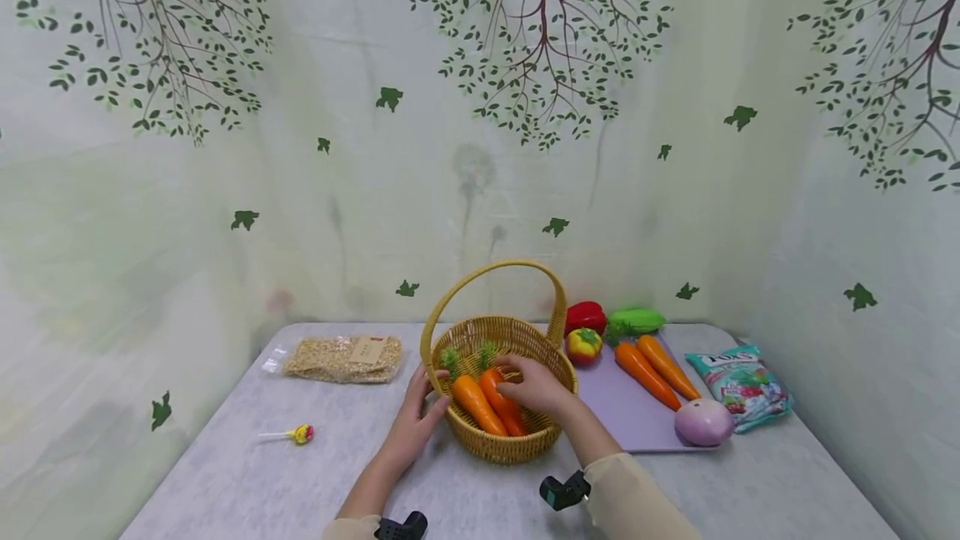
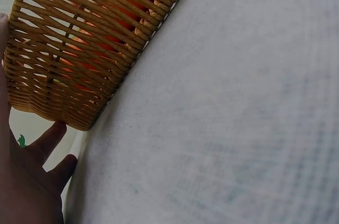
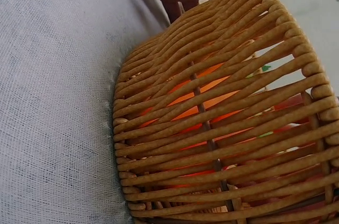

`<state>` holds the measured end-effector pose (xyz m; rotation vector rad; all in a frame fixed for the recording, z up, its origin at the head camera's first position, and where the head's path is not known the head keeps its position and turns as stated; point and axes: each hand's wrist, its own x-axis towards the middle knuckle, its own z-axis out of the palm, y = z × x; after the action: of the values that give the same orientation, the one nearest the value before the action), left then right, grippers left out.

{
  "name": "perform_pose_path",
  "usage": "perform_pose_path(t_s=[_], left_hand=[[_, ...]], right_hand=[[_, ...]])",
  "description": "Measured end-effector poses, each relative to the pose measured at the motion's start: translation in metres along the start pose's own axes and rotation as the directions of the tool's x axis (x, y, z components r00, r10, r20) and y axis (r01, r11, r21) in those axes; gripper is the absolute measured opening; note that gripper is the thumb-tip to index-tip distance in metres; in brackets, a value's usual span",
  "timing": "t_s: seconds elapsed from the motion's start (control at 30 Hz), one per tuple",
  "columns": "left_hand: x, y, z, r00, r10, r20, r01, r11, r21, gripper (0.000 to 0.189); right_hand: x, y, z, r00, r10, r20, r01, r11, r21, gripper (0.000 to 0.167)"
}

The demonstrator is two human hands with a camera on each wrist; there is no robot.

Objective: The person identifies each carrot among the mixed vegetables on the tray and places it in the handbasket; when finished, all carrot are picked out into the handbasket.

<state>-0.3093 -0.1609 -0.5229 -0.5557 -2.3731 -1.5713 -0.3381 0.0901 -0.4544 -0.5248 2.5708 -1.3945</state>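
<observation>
A wicker basket with a tall arched handle stands on the table, with two orange carrots with green tops inside. My left hand rests against the basket's left side near the foot of the handle. In the left wrist view, its fingers are spread beside the wicker. Over the basket's right rim reaches my right hand, its thumb and fingers apart above the right-hand carrot. From the right wrist, the basket wall hides most of that hand's work.
To the right, a purple board bears two carrots, an onion, a red pepper, a red-yellow fruit and a green vegetable. Beside it lies a candy bag. Leftward are a grain packet and a lollipop.
</observation>
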Motion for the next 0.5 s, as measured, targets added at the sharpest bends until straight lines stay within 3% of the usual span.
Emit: perform_pose_path(t_s=[0.3,0.5], left_hand=[[-0.0017,0.0017,-0.0014,1.0,-0.027,0.001,0.027,0.999,-0.019,0.041],[-0.0031,0.0012,-0.0013,1.0,-0.029,-0.002,0.029,0.999,-0.04,0.041]], right_hand=[[-0.0059,-0.0055,0.0005,0.986,-0.074,-0.148,0.075,0.997,0.0,0.032],[-0.0062,-0.0043,0.0008,0.929,-0.101,-0.356,0.139,0.987,0.083,0.025]])
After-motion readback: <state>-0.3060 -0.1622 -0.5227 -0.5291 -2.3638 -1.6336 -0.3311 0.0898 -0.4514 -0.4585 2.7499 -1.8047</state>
